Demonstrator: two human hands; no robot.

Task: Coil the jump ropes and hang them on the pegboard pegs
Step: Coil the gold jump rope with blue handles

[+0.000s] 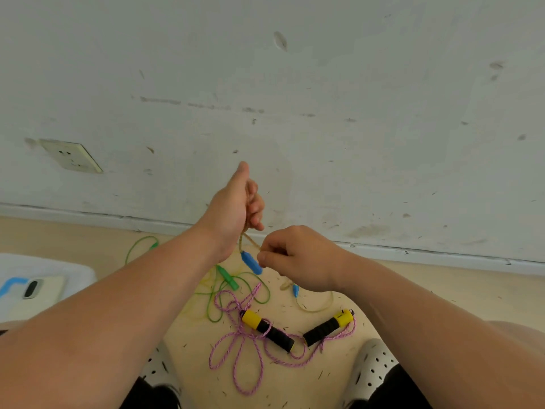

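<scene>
Raised left grip (pixel 234 203) clamps tan rope (pixel 250 241); right grip (pixel 296 258) pinches it beside blue handle (pixel 251 262); pink rope (pixel 236 349) on floor (pixel 413 290).

One wide-angle view, worn on the head, looks forward and steeply down. It sits close above the left hand (pixel 233 208) and right hand (pixel 298 258), which meet at frame centre. The wall (pixel 324 84) fills the upper half, the floor (pixel 442 293) the lower; edges seem slightly bowed.
</scene>
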